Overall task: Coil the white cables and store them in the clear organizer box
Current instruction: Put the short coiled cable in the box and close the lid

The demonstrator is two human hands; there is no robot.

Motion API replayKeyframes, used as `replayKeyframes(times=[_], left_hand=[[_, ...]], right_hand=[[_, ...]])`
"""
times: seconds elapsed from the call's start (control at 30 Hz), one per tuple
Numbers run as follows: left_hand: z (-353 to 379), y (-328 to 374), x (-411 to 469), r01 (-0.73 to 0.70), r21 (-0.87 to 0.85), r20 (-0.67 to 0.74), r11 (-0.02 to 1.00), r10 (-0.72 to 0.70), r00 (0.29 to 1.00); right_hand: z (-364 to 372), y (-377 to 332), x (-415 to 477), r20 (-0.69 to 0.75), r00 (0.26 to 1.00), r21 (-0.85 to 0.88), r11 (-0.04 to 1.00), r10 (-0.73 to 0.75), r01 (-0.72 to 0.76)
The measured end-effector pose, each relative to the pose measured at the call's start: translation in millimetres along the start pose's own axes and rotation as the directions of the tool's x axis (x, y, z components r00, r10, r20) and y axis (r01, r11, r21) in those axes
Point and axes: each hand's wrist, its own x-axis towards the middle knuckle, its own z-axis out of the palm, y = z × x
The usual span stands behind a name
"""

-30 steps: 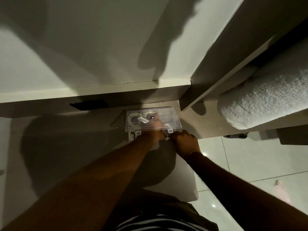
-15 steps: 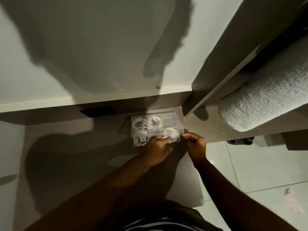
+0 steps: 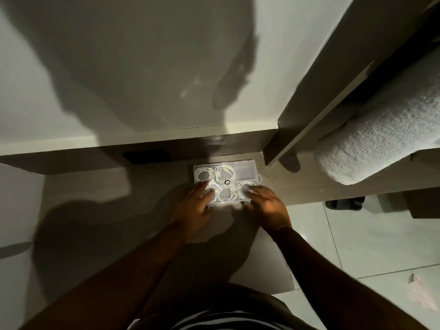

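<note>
The clear organizer box (image 3: 246, 173) lies flat on the beige table, its lid down. Several coiled white cables (image 3: 223, 173) show through the lid in separate compartments; the far right compartment looks bare. A barcode label and a round black sticker sit on the lid. My left hand (image 3: 195, 206) rests on the box's near left corner with fingers spread, thumb at the front edge. My right hand (image 3: 266, 203) lies on the near right corner, fingers on the lid. Both hands press on the box rather than grip it.
The table (image 3: 95, 198) meets a white wall ledge behind the box, with a dark slot (image 3: 146, 157) at the back left. A wall panel corner stands right of the box. A grey textured bolster (image 3: 381, 136) lies at the right, tiled floor (image 3: 369, 241) below it.
The lid has come down flat over the box. Both hands slid from the front latches onto the near corners of the lid. The view shifted slightly.
</note>
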Motion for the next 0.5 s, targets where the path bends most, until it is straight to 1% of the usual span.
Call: replayKeyframes(times=[0.03,0.07,0.13,0.23,0.3,0.37,0.5], left_hand=[[2.1,-4.0,-2.2,-0.034,0.043,0.014,0.998,0.033,0.999],[4.5,-7.2,-3.5,-0.067,0.07,0.022,0.995,0.065,0.998],[6.8,-10.9,-2.8,-0.106,0.097,0.04,0.99,0.102,0.994],[6.4,-13.5,4.1,-0.119,0.134,0.057,0.984,0.112,0.992],[5.5,-15.3,7.6,-0.134,0.162,0.077,0.978,0.122,0.989],[4.6,-17.3,9.4,-0.142,0.152,0.086,0.978,0.13,0.988],[2.1,-18.2,12.8,-0.139,0.152,0.107,0.979,0.123,0.987]], right_hand=[[4.1,1.4,-2.7,-0.004,0.998,-0.044,0.998,-0.055,0.055],[5.6,2.4,-4.1,-0.003,0.997,-0.06,0.995,-0.076,0.076],[5.9,2.9,-4.3,0.004,0.999,-0.05,0.998,-0.045,0.045],[7.7,2.1,-0.7,0.008,1.0,-0.066,0.998,-0.008,0.008],[8.5,0.7,2.3,0.037,0.999,-0.08,0.997,0.019,-0.016],[9.6,0.9,4.4,0.067,0.996,-0.096,0.994,0.054,-0.048],[12.5,2.0,8.3,0.11,0.992,-0.173,0.984,0.062,-0.042]])
